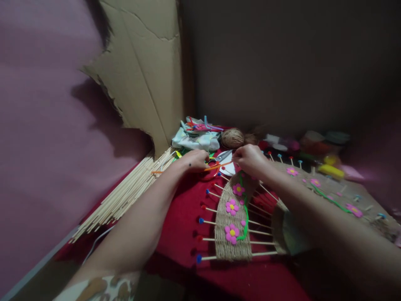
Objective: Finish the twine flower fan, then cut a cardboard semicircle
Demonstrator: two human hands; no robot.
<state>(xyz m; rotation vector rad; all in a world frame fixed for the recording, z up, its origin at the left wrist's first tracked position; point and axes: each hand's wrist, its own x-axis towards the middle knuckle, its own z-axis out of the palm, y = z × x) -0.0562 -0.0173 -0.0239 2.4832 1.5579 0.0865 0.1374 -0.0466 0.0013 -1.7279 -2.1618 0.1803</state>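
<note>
My left hand [194, 160] and my right hand [249, 159] both pinch an orange pipe cleaner [216, 166] stretched between them, its left end sticking out past my left hand. Below them on a red cloth [181, 217] lies a fan-shaped craft piece [233, 221] of jute weave on wooden sticks with coloured bead tips, decorated with pink flowers and a green stem. Scissors [221, 157] with red handles lie just behind the pipe cleaner.
A bundle of thin wooden sticks [125, 194] lies at the left. A ball of jute twine [232, 137], a heap of cloth and pipe cleaners [197, 133] and blurred craft supplies [316, 150] sit at the back. Torn cardboard [144, 62] leans against the wall.
</note>
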